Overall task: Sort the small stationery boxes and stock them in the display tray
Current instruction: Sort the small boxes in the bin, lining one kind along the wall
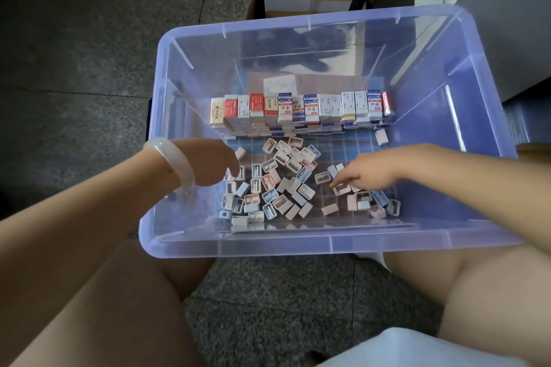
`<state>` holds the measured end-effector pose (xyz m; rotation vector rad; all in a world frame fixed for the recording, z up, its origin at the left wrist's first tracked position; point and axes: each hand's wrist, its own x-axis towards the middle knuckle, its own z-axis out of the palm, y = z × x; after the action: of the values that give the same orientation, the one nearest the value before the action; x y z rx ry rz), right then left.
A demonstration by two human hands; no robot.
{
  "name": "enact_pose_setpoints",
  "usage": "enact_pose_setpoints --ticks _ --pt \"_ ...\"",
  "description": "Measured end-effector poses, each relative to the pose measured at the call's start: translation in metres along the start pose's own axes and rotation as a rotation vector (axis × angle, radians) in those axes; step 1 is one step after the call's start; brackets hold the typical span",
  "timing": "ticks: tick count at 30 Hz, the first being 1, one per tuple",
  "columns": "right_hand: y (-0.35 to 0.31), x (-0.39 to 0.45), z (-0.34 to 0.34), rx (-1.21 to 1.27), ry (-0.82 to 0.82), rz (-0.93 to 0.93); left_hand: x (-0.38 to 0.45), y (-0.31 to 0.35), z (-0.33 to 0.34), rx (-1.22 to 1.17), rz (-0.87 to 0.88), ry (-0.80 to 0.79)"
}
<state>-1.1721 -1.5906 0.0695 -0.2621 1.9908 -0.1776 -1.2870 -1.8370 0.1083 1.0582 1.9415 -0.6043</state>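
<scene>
The loose boxes point(286, 182) lie heaped in the bin point(298, 244) between both hands, the left hand point(213, 162) seemingly pinching one, the right hand point(368, 171) loosely spread, fingertips touching the nearer right-hand cluster.

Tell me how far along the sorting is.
Done: a row of printed boxes stands packed along the bin's far side. In hand: the left hand and right hand reach into the loose pastel boxes. Left: that whole scattered pile.
</scene>
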Motion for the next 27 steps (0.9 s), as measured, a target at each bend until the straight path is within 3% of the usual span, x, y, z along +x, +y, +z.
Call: enact_pose_setpoints --ticks 4,7,11,15,19,21,24,27 --pt "0.021 -0.011 -0.004 -0.100 -0.040 0.118 0.011 0.030 0.007 0.003 0.082 -0.240" --pt "0.031 -0.018 0.001 -0.226 -0.092 0.190 0.034 0.043 0.024 0.145 0.076 -0.465" --pt "0.029 -0.025 0.005 -0.463 -0.216 0.260 0.048 0.049 0.030 0.243 0.068 -0.509" --pt "0.033 -0.015 0.013 -0.479 -0.220 0.322 0.049 0.050 0.016 -0.057 0.102 -0.438" --pt "0.033 -0.002 0.017 -0.450 -0.064 0.344 0.057 0.045 0.011 -0.142 0.030 -0.162" --pt "0.023 -0.002 0.022 -0.416 -0.085 0.376 0.063 0.043 0.008 -0.143 -0.045 -0.033" --pt "0.010 0.003 0.032 -0.216 -0.238 0.307 0.070 0.034 0.011 -0.163 -0.154 0.094" --pt "0.006 0.002 0.027 0.065 -0.166 0.192 0.080 0.022 0.025 -0.244 -0.236 0.135"
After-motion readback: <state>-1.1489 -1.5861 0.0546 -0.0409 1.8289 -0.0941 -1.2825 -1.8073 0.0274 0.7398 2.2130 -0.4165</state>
